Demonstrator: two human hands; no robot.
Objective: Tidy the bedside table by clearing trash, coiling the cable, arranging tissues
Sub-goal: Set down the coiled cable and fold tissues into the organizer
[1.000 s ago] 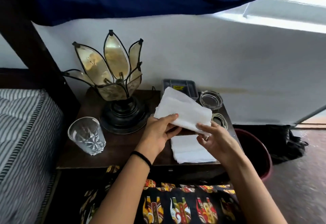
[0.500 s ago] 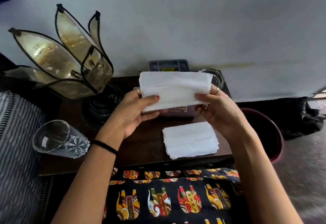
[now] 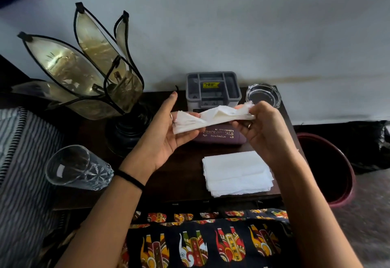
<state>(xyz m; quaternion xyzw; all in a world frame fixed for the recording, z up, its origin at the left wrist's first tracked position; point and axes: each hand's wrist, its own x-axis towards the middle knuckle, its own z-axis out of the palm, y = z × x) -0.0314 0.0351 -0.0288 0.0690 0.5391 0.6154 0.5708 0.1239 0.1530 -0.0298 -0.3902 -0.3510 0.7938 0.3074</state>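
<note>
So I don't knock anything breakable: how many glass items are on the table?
3: drinking glass front left, lamp with glass petals behind it, ashtray back right. Others may be hidden.

Bedroom in a home, as far as I can see. Dark wooden bedside table (image 3: 185, 179) against pale wall (image 3: 232, 35). Petal-shaped lamp (image 3: 90, 77) on it, plus drinking glass (image 3: 78, 168), glass ashtray (image 3: 263, 96), spectacle case (image 3: 221, 136), grey organiser box (image 3: 213, 90). Striped bedding (image 3: 21, 162) at left edge. Dark red bin (image 3: 329, 168) on floor beside table. Domestic clutter, nothing commercial.
</note>
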